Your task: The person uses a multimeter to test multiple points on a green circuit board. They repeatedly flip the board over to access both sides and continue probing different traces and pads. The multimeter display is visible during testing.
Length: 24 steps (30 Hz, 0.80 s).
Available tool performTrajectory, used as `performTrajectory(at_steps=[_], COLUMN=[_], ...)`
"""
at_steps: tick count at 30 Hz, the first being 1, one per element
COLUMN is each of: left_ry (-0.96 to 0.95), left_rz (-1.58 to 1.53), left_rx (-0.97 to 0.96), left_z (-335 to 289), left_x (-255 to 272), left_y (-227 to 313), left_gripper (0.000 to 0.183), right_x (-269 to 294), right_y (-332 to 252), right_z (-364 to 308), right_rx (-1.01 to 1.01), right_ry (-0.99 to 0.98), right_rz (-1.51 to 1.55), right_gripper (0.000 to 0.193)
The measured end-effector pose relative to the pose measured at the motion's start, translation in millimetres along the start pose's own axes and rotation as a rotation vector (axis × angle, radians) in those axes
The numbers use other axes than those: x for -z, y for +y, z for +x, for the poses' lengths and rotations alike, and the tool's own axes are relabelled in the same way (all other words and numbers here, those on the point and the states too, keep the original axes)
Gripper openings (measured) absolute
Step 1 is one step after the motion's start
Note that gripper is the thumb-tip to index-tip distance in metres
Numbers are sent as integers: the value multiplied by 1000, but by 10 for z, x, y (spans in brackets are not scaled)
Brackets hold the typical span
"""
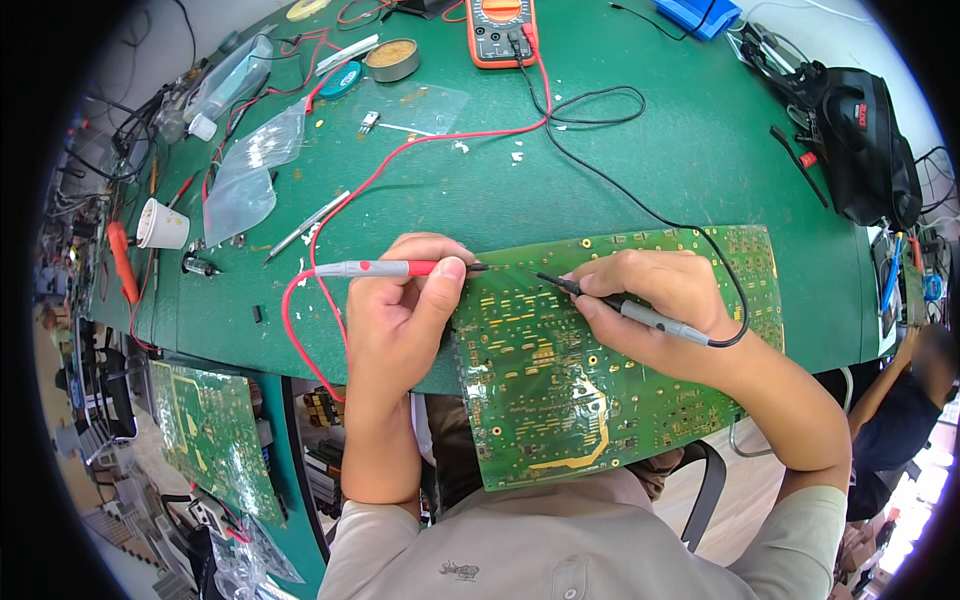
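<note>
A large green circuit board (540, 400) rests partly over the table's near edge, tilted toward me. My left hand (405, 300) grips a red and grey multimeter probe (365, 268), its dark tip at the board's far left edge. Between the fingers of my right hand (660, 300) is a black and grey multimeter probe (640, 315), whose tip points left above the board's upper part. Whether either tip touches the board I cannot tell. Red and black leads run from the probes to an orange multimeter (502, 45) at the far side.
A round tin (391, 60), clear plastic bags (255, 165), a paper cup (162, 225) and a metal tweezer-like tool (308, 228) lie to the left. A black bag (865, 140) stands at far right. Another circuit board (215, 430) is at lower left. A person (905, 410) sits at right.
</note>
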<state>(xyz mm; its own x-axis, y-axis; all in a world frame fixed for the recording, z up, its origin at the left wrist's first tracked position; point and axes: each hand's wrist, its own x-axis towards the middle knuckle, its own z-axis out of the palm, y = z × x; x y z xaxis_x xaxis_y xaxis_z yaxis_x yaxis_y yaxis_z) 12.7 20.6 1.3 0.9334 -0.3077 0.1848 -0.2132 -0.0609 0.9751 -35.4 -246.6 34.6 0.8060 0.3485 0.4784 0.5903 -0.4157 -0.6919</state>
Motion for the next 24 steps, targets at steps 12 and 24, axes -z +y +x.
performTrajectory(at_steps=[12, 24], left_ry=[21, -51], left_rz=[42, 175], left_rx=[-73, 13], left_z=[35, 76], left_x=[-45, 0], left_y=[-6, 120], left_gripper=[17, 20], right_x=[-6, -18], right_y=[-5, 3], right_z=[22, 34], right_rx=[38, 113], right_ry=[-16, -25], right_rz=[-43, -85], right_gripper=[21, 22])
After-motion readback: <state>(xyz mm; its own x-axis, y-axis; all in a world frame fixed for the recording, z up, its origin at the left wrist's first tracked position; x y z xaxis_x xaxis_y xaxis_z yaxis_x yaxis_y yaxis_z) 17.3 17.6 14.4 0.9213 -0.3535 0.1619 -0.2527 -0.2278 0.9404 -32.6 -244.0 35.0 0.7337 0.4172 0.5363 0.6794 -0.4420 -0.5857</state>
